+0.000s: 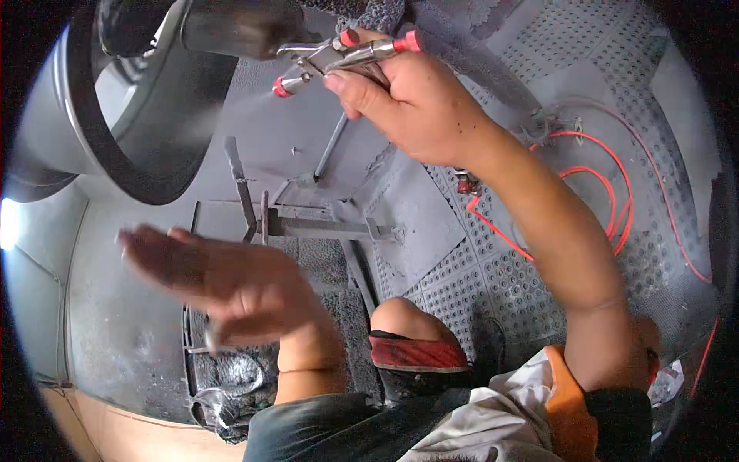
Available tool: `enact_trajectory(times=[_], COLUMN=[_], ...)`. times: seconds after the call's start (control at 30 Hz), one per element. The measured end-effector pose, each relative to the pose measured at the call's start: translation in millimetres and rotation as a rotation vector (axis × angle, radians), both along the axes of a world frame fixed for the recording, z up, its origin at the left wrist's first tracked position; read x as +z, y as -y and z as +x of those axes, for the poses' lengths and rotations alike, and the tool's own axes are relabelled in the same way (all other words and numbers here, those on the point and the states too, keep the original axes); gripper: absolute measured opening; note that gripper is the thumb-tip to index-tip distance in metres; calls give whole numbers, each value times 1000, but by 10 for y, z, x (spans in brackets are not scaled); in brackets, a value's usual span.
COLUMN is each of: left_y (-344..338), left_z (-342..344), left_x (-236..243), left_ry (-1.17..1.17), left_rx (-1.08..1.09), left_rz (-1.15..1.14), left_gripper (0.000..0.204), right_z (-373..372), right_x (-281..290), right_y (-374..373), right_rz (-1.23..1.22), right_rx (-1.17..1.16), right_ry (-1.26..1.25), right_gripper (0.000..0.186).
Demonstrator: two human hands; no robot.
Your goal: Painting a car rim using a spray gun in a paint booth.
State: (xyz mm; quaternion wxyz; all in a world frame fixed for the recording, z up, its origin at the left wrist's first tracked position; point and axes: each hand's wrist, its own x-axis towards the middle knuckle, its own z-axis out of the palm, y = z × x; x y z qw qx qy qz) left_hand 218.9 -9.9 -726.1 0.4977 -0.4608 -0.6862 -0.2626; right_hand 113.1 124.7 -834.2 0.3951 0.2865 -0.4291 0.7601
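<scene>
My right hand (427,100) is wrapped round a metal spray gun (369,54) with red fittings at its ends. From the gun's red tip a faint mist drifts left toward a large grey curved part (65,127). The part has a wide, rounded opening with a dark rim. My left hand (246,289), smeared by motion, is raised below the part with its fingers stretched to the left. It touches nothing that I can see.
Below the gun stands a metal stand (323,227) with upright bars, coated in grey. A coiled orange-red hose (593,173) lies on the perforated mat floor (508,285) to the right. Grey wall panels (127,308) rise at the left.
</scene>
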Motion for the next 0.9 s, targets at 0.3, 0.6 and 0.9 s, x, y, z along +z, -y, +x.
enact_trajectory(times=[0.3,0.6,0.9], left_y=[383,595,622], left_z=[-386,-471,-503], left_x=[36,54,70], left_ry=[-56,59,159], left_rx=[257,177,141], left_rz=[-5,129,192], left_gripper=[74,62,59], right_z=[39,-5,-31], right_x=[-41,-72,-78], right_y=[-38,-3,-4], right_rz=[92,62,60], right_rx=[-65,-171,-187], right_ry=[97,52,71], right_gripper=[31,30,26])
